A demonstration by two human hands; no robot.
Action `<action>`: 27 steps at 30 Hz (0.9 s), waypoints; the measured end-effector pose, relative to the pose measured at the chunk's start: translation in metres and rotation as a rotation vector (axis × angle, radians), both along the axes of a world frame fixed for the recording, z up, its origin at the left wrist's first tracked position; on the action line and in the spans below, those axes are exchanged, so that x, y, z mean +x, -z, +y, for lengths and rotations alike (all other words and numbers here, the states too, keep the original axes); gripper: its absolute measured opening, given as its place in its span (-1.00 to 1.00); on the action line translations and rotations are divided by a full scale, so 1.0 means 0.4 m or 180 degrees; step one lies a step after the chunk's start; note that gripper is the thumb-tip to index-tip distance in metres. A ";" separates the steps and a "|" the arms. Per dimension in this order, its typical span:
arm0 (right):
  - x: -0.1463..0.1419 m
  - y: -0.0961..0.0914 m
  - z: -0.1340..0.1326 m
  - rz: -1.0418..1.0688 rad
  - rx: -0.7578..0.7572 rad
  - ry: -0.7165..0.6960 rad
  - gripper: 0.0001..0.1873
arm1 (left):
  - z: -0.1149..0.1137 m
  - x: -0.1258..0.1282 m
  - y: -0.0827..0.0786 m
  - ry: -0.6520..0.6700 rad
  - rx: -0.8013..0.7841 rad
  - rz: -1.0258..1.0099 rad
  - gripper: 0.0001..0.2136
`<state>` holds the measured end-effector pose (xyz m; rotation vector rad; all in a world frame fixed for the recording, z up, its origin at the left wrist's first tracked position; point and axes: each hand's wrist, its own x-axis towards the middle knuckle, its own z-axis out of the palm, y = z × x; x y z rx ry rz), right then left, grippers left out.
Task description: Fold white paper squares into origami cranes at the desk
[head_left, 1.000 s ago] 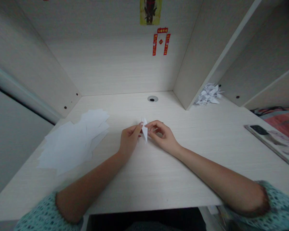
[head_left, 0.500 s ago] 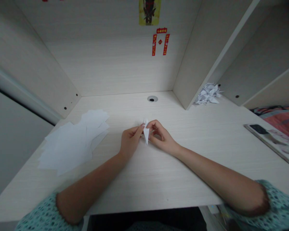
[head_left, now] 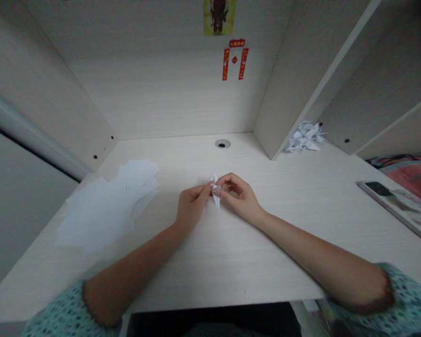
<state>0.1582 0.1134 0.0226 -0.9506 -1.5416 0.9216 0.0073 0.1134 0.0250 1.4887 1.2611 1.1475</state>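
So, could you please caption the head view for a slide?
Left hand and right hand pinch a folded white paper over a wood desk, beside loose sheets.

Pale wood-grain bench (head_left: 231,262) enclosed by matching side panels (head_left: 277,84) and a back panel (head_left: 154,93) bearing a yellow poster (head_left: 219,18) and red paper banners (head_left: 235,61); red fabric (head_left: 417,177) at far right.
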 end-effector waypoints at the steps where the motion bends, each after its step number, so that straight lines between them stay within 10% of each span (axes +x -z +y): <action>1: 0.002 -0.001 0.000 -0.0078 0.0199 0.0090 -0.77 | 0.000 0.000 0.000 -0.0009 -0.0001 -0.0007 -0.63; 10: 0.015 -0.015 -0.013 -0.0513 0.1333 0.0661 -0.92 | -0.007 0.009 -0.021 0.0150 0.0020 -0.0058 -0.62; 27: 0.007 -0.022 -0.015 -0.0438 0.0878 0.0585 -0.94 | -0.009 0.005 -0.013 0.0169 0.0194 0.0143 -0.63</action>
